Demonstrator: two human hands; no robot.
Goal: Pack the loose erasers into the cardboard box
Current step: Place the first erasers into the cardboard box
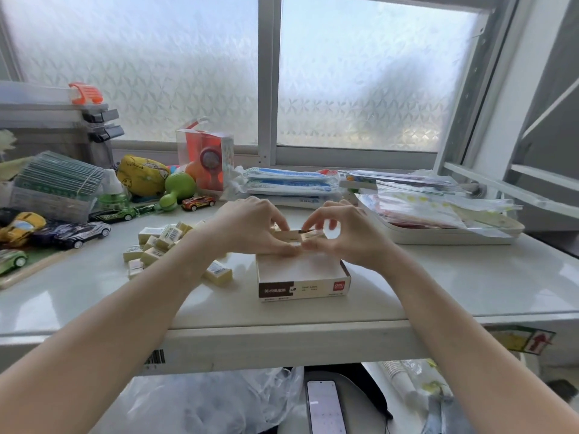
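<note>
Head view: both your hands are at the far end of the small open cardboard box [302, 277] with the brown-and-white printed front, which sits on the glossy white counter [438, 286] near its front edge. Your left hand [250, 227] has its fingers curled down onto the back row of pale yellow wrapped erasers already in the box [286, 236] — it looks like it's steadying them, though exactly what it pinches is hard to tell. Your right hand [340, 234] pinches one pale yellow wrapped eraser [313, 234] between thumb and fingertips, just above that far row.

Progress, as a judgement: early. Only the far edge of the box seems filled; the near part of its floor shows bare white. The heap of loose pale yellow erasers [159, 242] lies on the counter just left of the box, plus a single loose eraser [218, 272] close to the box's left wall — most of the pile is not yet packed.
</note>
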